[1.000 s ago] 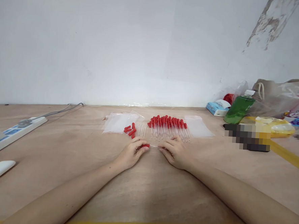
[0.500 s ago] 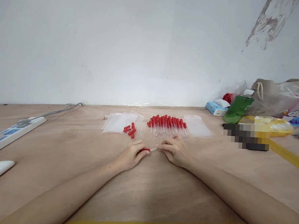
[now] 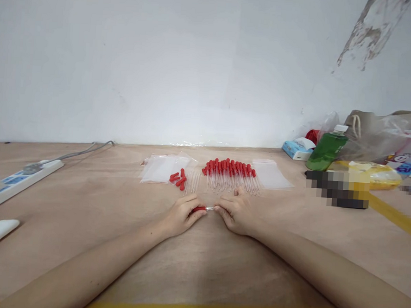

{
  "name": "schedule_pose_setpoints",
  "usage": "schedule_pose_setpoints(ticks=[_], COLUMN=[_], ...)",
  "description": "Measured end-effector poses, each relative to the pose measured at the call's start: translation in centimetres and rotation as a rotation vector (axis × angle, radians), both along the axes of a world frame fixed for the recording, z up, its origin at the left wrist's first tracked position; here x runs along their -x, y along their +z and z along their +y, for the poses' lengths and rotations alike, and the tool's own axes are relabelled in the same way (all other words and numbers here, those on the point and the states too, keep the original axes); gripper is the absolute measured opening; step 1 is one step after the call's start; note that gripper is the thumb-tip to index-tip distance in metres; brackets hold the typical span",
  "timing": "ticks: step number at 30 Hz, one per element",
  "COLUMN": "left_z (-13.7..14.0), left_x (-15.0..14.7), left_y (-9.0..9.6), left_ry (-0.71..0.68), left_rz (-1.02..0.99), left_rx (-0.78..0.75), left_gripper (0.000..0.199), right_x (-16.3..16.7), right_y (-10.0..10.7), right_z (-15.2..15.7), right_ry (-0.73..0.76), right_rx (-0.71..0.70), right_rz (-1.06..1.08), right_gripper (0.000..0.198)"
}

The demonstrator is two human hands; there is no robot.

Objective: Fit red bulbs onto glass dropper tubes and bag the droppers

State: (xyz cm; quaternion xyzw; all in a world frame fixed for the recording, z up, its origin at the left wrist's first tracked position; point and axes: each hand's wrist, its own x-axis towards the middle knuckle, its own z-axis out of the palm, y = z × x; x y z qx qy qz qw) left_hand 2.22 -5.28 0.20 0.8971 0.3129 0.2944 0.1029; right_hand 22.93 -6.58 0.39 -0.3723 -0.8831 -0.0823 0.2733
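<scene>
Left hand [image 3: 187,212] pinches a red bulb [image 3: 199,209] between thumb and fingers, while the right hand [image 3: 215,207] has its thumb and forefinger closed on the clear tube [image 3: 209,208] that runs out of that bulb. Bulb and tube lie level, on the near side of the dropper row [image 3: 230,170], the landmark for everything else. One raised finger of the right hand comes close to the tips of the dropper row; whether it touches them, I cannot tell.

Just left of the dropper row lie several loose tubes [image 3: 192,181], and beyond them a small heap of loose red bulbs [image 3: 182,182]. Farther left of the row is a stack of clear bags [image 3: 165,168]; just right of it lies another bag pile [image 3: 272,174].

Well to the right of the row are a blue tissue pack [image 3: 297,151], a leaning green bottle [image 3: 327,151], a yellow packet [image 3: 381,178] and a dark, pixelated object [image 3: 329,185]. Well to its left sits a white power strip [image 3: 25,187] with a grey cable [image 3: 82,153]. Behind the row rises a pale wall [image 3: 144,66].
</scene>
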Motion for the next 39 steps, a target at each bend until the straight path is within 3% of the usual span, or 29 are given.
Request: schedule_pose_setpoints(ticks=[8,15,20,25,32,35,39], left_z=[-0.1,1.6,3.2,4.9,5.7,5.7,6.0], left_x=[0.0,0.2,1.8,4.0,4.7,4.7,4.9], left_y=[0.3,0.3,0.5,0.4,0.3,0.2,0.0], left_ry=[0.002,0.019,0.229,0.482,0.608,0.645,0.666], left_rz=[0.007,0.004,-0.004,0.012,0.052,0.045,0.047], left_rx=[-0.035,-0.136,-0.296,-0.342,-0.298,-0.261,-0.203], left_gripper=[0.021,0.017,0.022,0.019,0.022,0.029,0.025], right_x=[1.2,1.3,1.4,0.4,-0.3,0.4,0.9], right_y=[-0.3,0.9,1.5,1.9,3.1,2.9,2.3], right_z=[0.1,0.2,0.1,2.7,8.2,9.6,10.0], right_ry=[-0.074,-0.074,-0.123,-0.356,-0.664,-0.712,-0.736], right_rx=[0.227,0.235,0.315,0.536,0.449,0.425,0.394], right_rz=[0.027,0.047,0.121,0.384,0.424,0.409,0.386], right_gripper=[0.029,0.026,0.020,0.021,0.027,0.029,0.028])
